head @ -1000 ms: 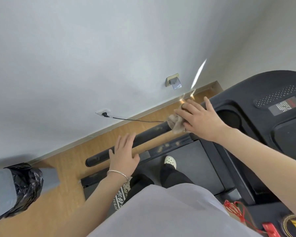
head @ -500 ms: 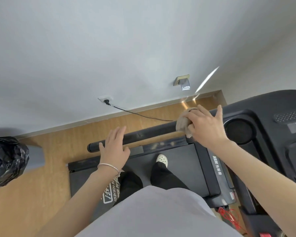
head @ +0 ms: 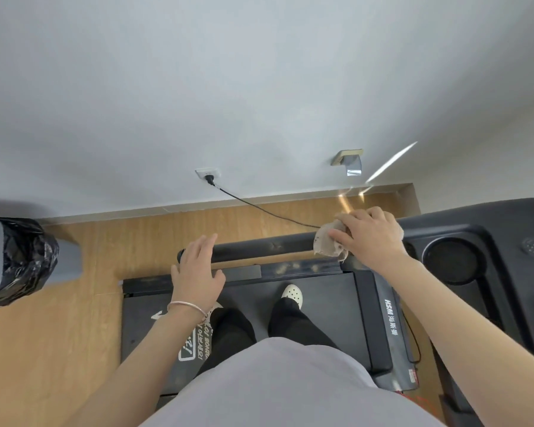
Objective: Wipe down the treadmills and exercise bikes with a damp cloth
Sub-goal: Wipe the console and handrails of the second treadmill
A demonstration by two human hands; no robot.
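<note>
Cloth [head: 329,245]: small, pale, bunched. It sits on the black handrail [head: 259,249] at the rail's right end, where the rail meets the console [head: 487,217].

Right hand [head: 371,238] is on top of the cloth, fingers curled over the wad and pressing it to the rail. The frayed edge shows to the left of the knuckles.

The rail's long axis runs left to right across the view. Nearly all of its bare length lies left of the cloth, toward the free end. Pale smudges show on the rail mid-length and on the side strip [head: 293,268] just below it.

Left hand [head: 198,274] lies over the rail's free end, well apart from the cloth. Its fingers are straight and close together and hold nothing. Looks like a steadying rest; contact cannot be confirmed.

Judgement: the stroke in hand calls for a leftward pull along the rail. The right hand is the nearer one and does the work. The left hand sits in the cloth's path and would need to lift.

Surroundings: the person stands on the treadmill belt [head: 327,306], and a power cord [head: 259,208] runs along the floor to a wall socket [head: 208,173].
</note>
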